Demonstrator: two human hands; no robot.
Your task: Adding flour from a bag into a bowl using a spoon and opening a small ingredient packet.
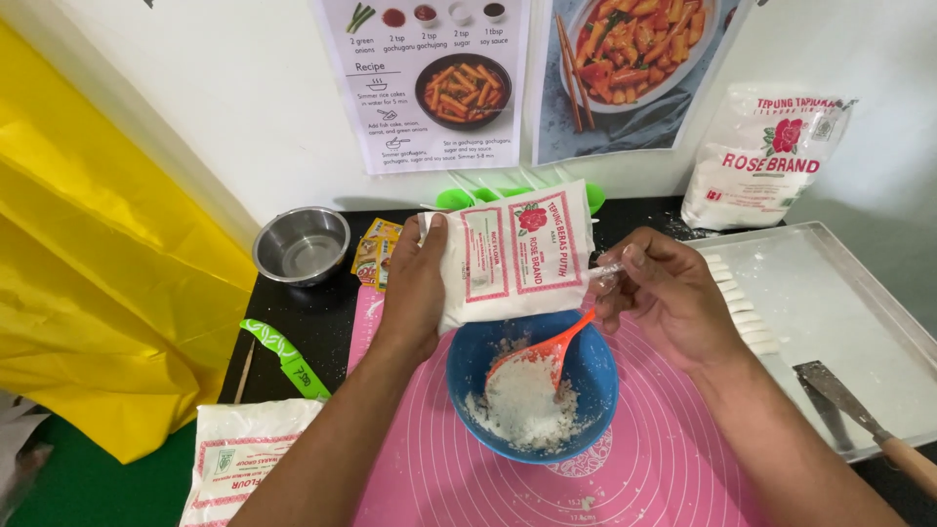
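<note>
Both hands hold a white flour bag tilted above the blue bowl: the left hand grips its side, the right hand pinches its clear opened corner. The bag hides the bowl's far rim. An orange spoon leans in the bowl's white flour. Behind the bag, green utensils are mostly covered. Right of the bowl, a metal tray runs out of frame.
</note>
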